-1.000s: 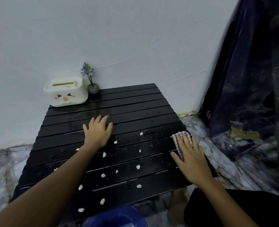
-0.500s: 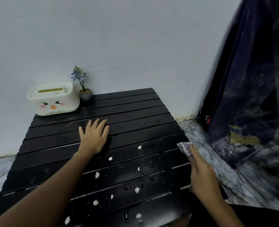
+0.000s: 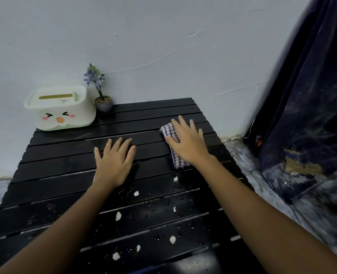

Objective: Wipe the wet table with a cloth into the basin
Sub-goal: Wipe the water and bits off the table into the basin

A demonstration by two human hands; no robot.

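Note:
A black slatted table (image 3: 65, 167) fills the middle of the head view, with water drops and several small white bits (image 3: 118, 216) on its near half. My right hand (image 3: 187, 141) lies flat on a blue-and-white checked cloth (image 3: 170, 133), pressing it onto the slats toward the far right of the table. My left hand (image 3: 114, 161) rests palm down near the table's middle, fingers spread, holding nothing. The basin is out of view.
A white tissue box with a cartoon face (image 3: 60, 110) and a small potted blue flower (image 3: 101, 95) stand at the table's far left against the pale wall. A dark curtain (image 3: 312, 95) hangs at the right over a marbled floor (image 3: 262, 175).
My right hand carried the cloth from the table's right edge up to the far right slats and laid it flat. The view tilted up, so the blue basin at the bottom dropped out of sight.

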